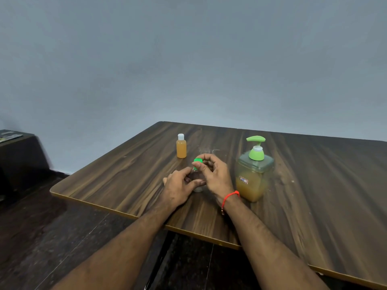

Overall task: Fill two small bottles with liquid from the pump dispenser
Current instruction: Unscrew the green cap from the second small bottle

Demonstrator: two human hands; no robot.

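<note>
A small clear bottle (197,188) stands on the wooden table (314,195), mostly hidden by my hands. My left hand (180,188) wraps around its body. My right hand (213,174) pinches its green cap (198,160) at the top. A second small bottle (181,147) with a white cap holds orange liquid and stands upright farther back. The pump dispenser (254,174), with a green pump head and orange liquid about half way up, stands just right of my right hand.
The table's near edge runs diagonally below my wrists, over a dark floor. A dark low cabinet (18,155) stands at the far left against the blue-grey wall. A red thread band circles my right wrist.
</note>
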